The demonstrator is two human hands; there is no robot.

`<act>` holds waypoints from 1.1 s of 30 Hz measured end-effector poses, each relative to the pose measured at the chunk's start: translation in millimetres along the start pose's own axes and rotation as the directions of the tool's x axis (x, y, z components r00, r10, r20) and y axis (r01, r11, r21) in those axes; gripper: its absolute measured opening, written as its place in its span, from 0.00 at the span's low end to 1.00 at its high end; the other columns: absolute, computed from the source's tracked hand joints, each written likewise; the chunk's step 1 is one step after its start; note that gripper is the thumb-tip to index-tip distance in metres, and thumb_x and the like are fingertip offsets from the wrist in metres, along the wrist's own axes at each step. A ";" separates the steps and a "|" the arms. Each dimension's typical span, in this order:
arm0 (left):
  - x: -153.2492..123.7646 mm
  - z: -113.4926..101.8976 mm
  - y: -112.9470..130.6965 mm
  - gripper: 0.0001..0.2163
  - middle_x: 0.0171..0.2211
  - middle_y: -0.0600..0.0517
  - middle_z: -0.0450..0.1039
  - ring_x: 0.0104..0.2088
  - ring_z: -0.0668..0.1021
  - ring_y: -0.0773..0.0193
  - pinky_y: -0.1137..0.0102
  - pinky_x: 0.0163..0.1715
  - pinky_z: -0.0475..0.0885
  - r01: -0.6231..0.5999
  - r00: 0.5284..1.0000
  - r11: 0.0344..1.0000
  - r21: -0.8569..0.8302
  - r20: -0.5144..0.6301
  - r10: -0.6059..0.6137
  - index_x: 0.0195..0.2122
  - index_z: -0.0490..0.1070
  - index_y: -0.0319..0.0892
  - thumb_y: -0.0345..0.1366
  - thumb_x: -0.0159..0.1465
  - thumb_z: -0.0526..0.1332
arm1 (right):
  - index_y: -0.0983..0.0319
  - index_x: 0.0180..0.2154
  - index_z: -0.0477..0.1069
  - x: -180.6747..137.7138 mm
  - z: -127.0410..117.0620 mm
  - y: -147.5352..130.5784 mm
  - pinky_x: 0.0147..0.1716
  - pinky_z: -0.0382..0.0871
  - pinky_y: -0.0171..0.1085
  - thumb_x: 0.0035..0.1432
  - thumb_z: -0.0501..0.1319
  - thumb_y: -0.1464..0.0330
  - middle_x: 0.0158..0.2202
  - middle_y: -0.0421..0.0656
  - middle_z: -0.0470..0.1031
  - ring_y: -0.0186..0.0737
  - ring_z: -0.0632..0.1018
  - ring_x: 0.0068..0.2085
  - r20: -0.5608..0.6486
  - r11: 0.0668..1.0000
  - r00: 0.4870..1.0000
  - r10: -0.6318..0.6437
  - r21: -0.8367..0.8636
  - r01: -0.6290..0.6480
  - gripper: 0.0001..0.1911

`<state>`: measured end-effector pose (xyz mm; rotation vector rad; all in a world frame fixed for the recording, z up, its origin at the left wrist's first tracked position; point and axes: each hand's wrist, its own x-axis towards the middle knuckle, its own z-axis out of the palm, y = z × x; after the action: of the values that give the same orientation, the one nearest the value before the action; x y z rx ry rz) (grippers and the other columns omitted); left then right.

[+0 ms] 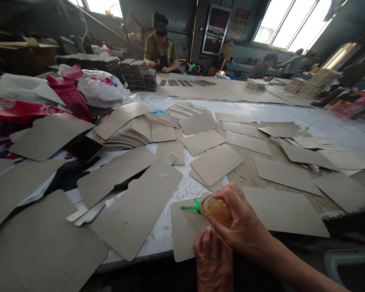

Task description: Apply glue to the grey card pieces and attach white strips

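Note:
My right hand is wrapped around a squeeze bottle of amber liquid, which looks like glue. The bottle lies tilted on its side, and its green nozzle points left, just over a grey cardboard sheet with rounded corners. At the near edge of that sheet, my left hand holds it with curled fingers; its thumb is hidden. Part of the sheet is covered by both hands and the bottle. Another cardboard sheet lies close by on the left.
Loose cardboard sheets are scattered over the white table. A fanned stack of cards stands back left, near plastic bags and a pink bag. Across the table sits a person beside dark stacked pieces.

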<state>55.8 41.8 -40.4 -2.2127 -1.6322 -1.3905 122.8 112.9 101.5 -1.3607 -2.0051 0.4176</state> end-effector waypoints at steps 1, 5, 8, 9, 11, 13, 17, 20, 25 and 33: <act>0.3 -0.7 -0.2 0.10 0.43 0.47 0.72 0.47 0.69 0.54 0.56 0.53 0.59 -0.001 1.000 1.000 0.001 0.010 0.001 0.41 0.76 0.41 0.28 0.65 0.56 | 0.58 0.40 0.63 -1.3 -3.0 1.6 0.38 0.68 0.43 0.55 0.60 0.76 0.38 0.44 0.64 0.43 0.70 0.39 -0.002 1.000 1.000 0.002 -0.015 -0.003 0.12; 3.1 -7.0 -3.1 0.13 0.45 0.45 0.70 0.48 0.70 0.54 0.56 0.52 0.60 -0.023 0.998 0.999 0.040 0.054 0.021 0.45 0.76 0.42 0.28 0.66 0.54 | 0.58 0.40 0.62 -7.0 -14.5 9.2 0.38 0.68 0.43 0.56 0.60 0.76 0.38 0.44 0.63 0.43 0.70 0.38 -0.019 0.998 1.000 0.011 -0.068 -0.012 0.11; 5.0 -13.3 -7.3 0.14 0.45 0.45 0.70 0.49 0.69 0.54 0.56 0.52 0.61 -0.092 0.989 0.992 0.083 0.122 0.082 0.49 0.74 0.45 0.30 0.65 0.56 | 0.58 0.40 0.62 -10.9 -21.6 15.6 0.37 0.69 0.42 0.56 0.60 0.75 0.38 0.44 0.63 0.43 0.69 0.38 -0.042 0.996 0.999 0.018 -0.092 -0.022 0.11; 5.4 -15.0 -8.7 0.14 0.46 0.45 0.69 0.49 0.69 0.54 0.57 0.52 0.61 -0.112 0.985 0.989 0.099 0.141 0.098 0.50 0.74 0.45 0.31 0.65 0.56 | 0.58 0.40 0.62 -12.2 -23.8 17.8 0.37 0.69 0.42 0.56 0.60 0.75 0.38 0.44 0.63 0.43 0.69 0.38 -0.051 0.995 0.998 0.021 -0.101 -0.026 0.12; 5.9 -17.2 -10.9 0.15 0.46 0.45 0.69 0.49 0.69 0.54 0.57 0.52 0.62 -0.134 0.980 0.983 0.122 0.160 0.114 0.52 0.73 0.46 0.32 0.64 0.57 | 0.58 0.41 0.62 -14.6 -28.0 22.4 0.37 0.69 0.42 0.56 0.60 0.75 0.38 0.44 0.64 0.43 0.69 0.38 -0.066 0.992 0.997 0.029 -0.120 -0.037 0.12; 6.2 -17.9 -12.3 0.16 0.46 0.45 0.70 0.49 0.69 0.54 0.58 0.51 0.62 -0.139 0.979 0.982 0.131 0.166 0.116 0.53 0.72 0.47 0.33 0.64 0.58 | 0.58 0.41 0.62 -17.1 -32.2 26.8 0.37 0.69 0.43 0.56 0.60 0.75 0.38 0.44 0.64 0.44 0.69 0.39 -0.076 0.989 0.996 0.037 -0.140 -0.048 0.12; 7.0 -17.1 -13.5 0.18 0.44 0.46 0.71 0.48 0.70 0.54 0.59 0.50 0.62 -0.145 0.980 0.980 0.135 0.159 0.123 0.54 0.72 0.48 0.31 0.63 0.58 | 0.57 0.41 0.62 -22.3 -40.2 33.6 0.37 0.69 0.42 0.55 0.61 0.74 0.37 0.44 0.65 0.44 0.70 0.38 -0.101 0.984 0.994 0.047 -0.168 -0.063 0.12; 7.8 -16.6 -13.5 0.17 0.44 0.46 0.71 0.48 0.70 0.54 0.59 0.50 0.62 -0.146 0.981 0.980 0.136 0.150 0.126 0.53 0.73 0.48 0.31 0.64 0.57 | 0.58 0.41 0.62 -26.5 -46.5 37.7 0.36 0.69 0.41 0.56 0.60 0.74 0.37 0.43 0.64 0.44 0.70 0.38 -0.114 0.980 0.992 0.055 -0.185 -0.075 0.12; 7.2 -16.8 -14.4 0.19 0.43 0.45 0.72 0.47 0.71 0.53 0.58 0.49 0.63 -0.152 0.979 0.977 0.150 0.159 0.128 0.54 0.72 0.50 0.30 0.62 0.58 | 0.58 0.41 0.62 -33.1 -57.8 47.5 0.37 0.69 0.42 0.56 0.61 0.74 0.37 0.43 0.64 0.44 0.70 0.38 -0.132 0.973 0.987 0.093 -0.199 -0.118 0.12; 4.8 -14.1 -20.5 0.20 0.43 0.47 0.74 0.45 0.73 0.54 0.58 0.45 0.66 -0.203 0.975 0.958 0.200 0.135 0.179 0.54 0.72 0.52 0.31 0.60 0.61 | 0.57 0.40 0.62 -46.0 -77.9 69.8 0.36 0.68 0.42 0.57 0.61 0.70 0.36 0.42 0.64 0.45 0.70 0.37 -0.217 0.940 0.969 0.116 -0.290 -0.178 0.10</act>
<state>31.2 46.9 -37.7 -2.2886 -1.4720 -1.0069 235.0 91.4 100.5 -1.6801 -1.8628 0.0287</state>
